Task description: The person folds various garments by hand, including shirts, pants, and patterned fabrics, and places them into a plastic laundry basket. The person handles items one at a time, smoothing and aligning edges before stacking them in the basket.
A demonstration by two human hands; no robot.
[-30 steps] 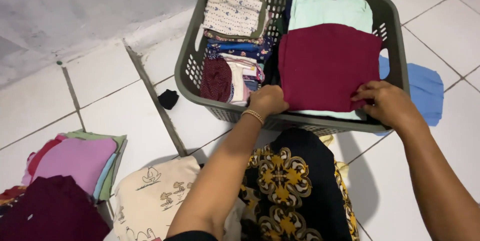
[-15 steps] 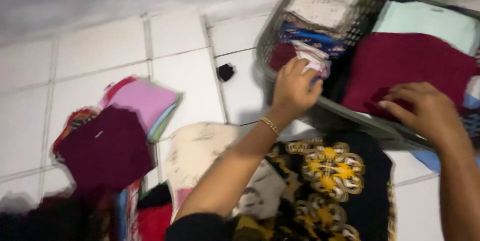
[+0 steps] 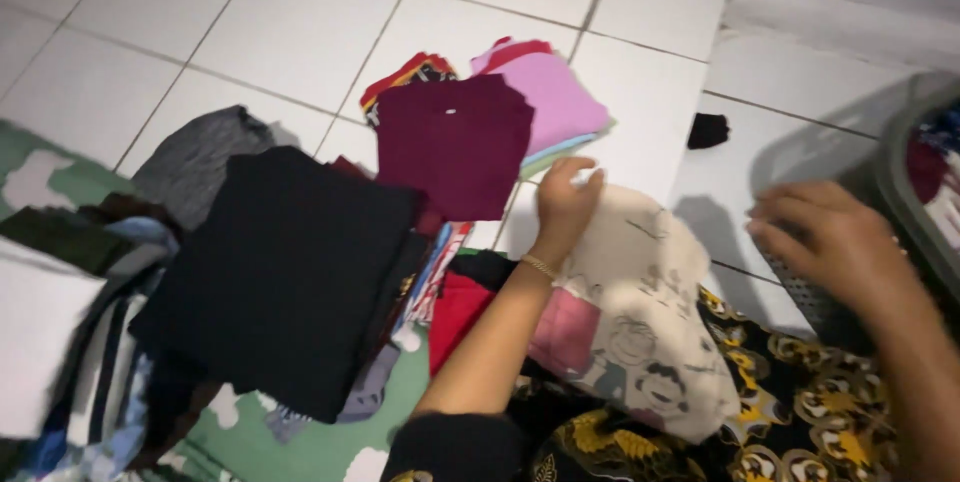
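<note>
Left hand (image 3: 565,204) rests open on the cream shirt (image 3: 640,322), fingers (image 3: 580,180) spread at its top edge. Right hand (image 3: 835,242) lies loosely open against the basket (image 3: 900,192).

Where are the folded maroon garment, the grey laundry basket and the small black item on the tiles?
folded maroon garment (image 3: 455,142), head view, middle of its top face.
grey laundry basket (image 3: 905,177), head view, near rim.
small black item (image 3: 708,130), head view, its centre.

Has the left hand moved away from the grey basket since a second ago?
Yes. The left hand left the grey basket rim, moving leftward to the cream cartoon-print cloth.
</note>
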